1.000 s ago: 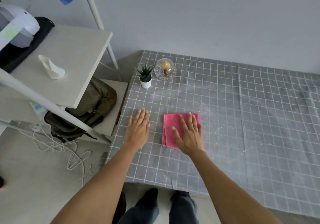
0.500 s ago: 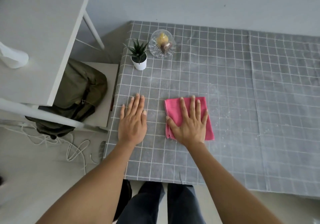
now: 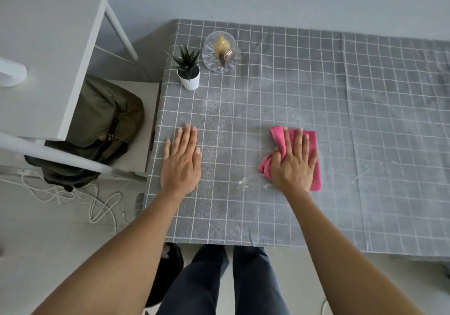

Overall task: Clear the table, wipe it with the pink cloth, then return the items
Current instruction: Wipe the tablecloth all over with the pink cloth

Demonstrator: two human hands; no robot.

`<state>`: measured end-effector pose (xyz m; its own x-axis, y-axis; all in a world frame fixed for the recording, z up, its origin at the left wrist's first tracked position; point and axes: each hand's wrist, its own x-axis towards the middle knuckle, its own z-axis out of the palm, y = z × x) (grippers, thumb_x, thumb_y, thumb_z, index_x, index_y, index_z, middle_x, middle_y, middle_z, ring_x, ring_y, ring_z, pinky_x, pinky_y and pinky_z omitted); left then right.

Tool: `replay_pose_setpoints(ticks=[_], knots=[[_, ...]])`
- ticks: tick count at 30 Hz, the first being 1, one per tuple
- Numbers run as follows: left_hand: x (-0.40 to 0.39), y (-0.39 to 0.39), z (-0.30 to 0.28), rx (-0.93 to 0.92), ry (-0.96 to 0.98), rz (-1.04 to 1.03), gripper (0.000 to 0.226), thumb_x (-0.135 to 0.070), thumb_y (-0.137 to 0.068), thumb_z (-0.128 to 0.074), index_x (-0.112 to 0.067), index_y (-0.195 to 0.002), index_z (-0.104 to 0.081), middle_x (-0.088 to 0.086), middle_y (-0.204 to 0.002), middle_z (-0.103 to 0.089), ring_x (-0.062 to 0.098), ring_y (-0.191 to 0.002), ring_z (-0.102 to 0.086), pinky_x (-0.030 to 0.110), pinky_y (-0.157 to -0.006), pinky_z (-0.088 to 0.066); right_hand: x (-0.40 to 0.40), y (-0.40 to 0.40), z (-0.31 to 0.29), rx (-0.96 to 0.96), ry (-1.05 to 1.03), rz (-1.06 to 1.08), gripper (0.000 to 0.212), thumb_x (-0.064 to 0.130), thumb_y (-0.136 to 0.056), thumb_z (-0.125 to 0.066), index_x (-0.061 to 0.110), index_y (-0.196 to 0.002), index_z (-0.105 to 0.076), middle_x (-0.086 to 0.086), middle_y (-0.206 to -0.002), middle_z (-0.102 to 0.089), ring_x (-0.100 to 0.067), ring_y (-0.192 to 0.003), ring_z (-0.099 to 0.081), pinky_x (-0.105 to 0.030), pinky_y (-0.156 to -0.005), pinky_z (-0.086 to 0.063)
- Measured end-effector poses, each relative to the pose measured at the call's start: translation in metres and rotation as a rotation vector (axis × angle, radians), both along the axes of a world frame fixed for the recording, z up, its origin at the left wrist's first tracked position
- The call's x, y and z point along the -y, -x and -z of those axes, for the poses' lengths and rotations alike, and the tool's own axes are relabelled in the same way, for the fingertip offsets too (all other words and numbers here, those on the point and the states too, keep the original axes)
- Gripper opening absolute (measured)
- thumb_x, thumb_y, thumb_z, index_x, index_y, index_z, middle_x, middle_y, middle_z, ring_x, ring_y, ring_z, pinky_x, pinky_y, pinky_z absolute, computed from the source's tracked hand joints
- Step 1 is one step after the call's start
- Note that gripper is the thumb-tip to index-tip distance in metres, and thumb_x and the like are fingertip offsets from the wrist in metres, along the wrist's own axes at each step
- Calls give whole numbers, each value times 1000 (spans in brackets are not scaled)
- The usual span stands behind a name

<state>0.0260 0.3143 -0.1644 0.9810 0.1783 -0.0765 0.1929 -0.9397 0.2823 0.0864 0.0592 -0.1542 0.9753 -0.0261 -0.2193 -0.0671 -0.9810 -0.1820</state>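
Observation:
A pink cloth (image 3: pixel 313 144) lies on the grey checked table (image 3: pixel 267 90), bunched up on its left side. My right hand (image 3: pixel 293 161) presses flat on the cloth with fingers spread. My left hand (image 3: pixel 181 161) rests flat on the bare tablecloth near the table's left edge, holding nothing. A small potted plant (image 3: pixel 188 71) in a white pot and a glass dish (image 3: pixel 221 51) with a yellow and a brown item stand at the far left corner. White crumbs (image 3: pixel 243 183) lie between my hands.
A white shelf unit (image 3: pixel 48 46) stands left of the table, with a white object (image 3: pixel 11 73) on it and an olive bag (image 3: pixel 104 124) on its lower board. White cables (image 3: pixel 73 197) lie on the floor. More crumbs (image 3: pixel 360 171) are scattered right of the cloth.
My right hand has slid the cloth to the right, away from my left hand, and the cloth has bunched at its left. My left hand has stayed flat in place.

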Motion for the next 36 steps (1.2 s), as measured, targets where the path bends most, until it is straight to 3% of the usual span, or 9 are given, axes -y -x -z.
replay_pose_setpoints(ticks=[6,10,16,23,28,30,33,36], knots=[[-13,39,3,24,-28,18,55,-35,-100,-8,-19,-153,-8,-3,-160,-4,11,-147,1,41,-120,-1,-54,19,-4,22,-64,202,65,42,-94,-21,34,-150,11,-4,-159,15,-23,-146,15,-54,-116,8],[-11,36,-1,40,-23,7,54,-32,-100,-13,-18,-152,-13,-2,-159,-10,12,-147,-5,42,-119,-7,-113,56,-4,-4,-72,-100,64,44,-95,-16,32,-149,16,-5,-157,21,-25,-144,20,-54,-115,10],[-12,37,-1,18,-28,10,53,-30,-100,-13,-20,-153,-10,-4,-159,-7,10,-147,-2,40,-119,-5,-93,60,-1,25,-129,-374,60,39,-94,-20,36,-151,-2,3,-161,4,-17,-147,9,-50,-118,3],[-13,37,-1,-3,-54,6,54,-32,-100,-8,-21,-153,-5,-4,-160,-3,11,-147,1,40,-120,-4,13,48,-4,-9,9,24,59,39,-93,-14,33,-143,17,1,-159,14,-17,-145,15,-49,-118,5],[-13,37,0,1,-48,0,53,-32,-101,-9,-21,-153,-3,-4,-160,0,11,-147,3,40,-120,-1,-12,50,-6,-8,-5,200,63,37,-96,-22,34,-149,12,-1,-159,14,-20,-146,14,-53,-117,5],[-13,36,0,6,-50,-2,54,-33,-100,-8,-21,-153,-4,-4,-160,-1,12,-147,2,40,-120,-3,-38,54,-7,-27,16,146,64,40,-96,-19,32,-149,16,-3,-158,18,-23,-145,16,-54,-116,4],[-13,36,0,22,-43,5,55,-32,-99,-11,-20,-153,-9,-3,-160,-6,12,-147,-2,41,-119,-5,-93,69,-5,-27,1,-96,63,43,-95,-13,31,-148,21,-4,-156,24,-24,-143,22,-54,-116,8],[-14,37,0,37,-11,11,54,-30,-100,-16,-19,-152,-11,-2,-159,-9,12,-147,-4,41,-119,-6,-124,84,-5,-15,-89,-262,63,39,-93,-16,33,-151,10,-3,-159,15,-22,-145,17,-53,-115,11]])
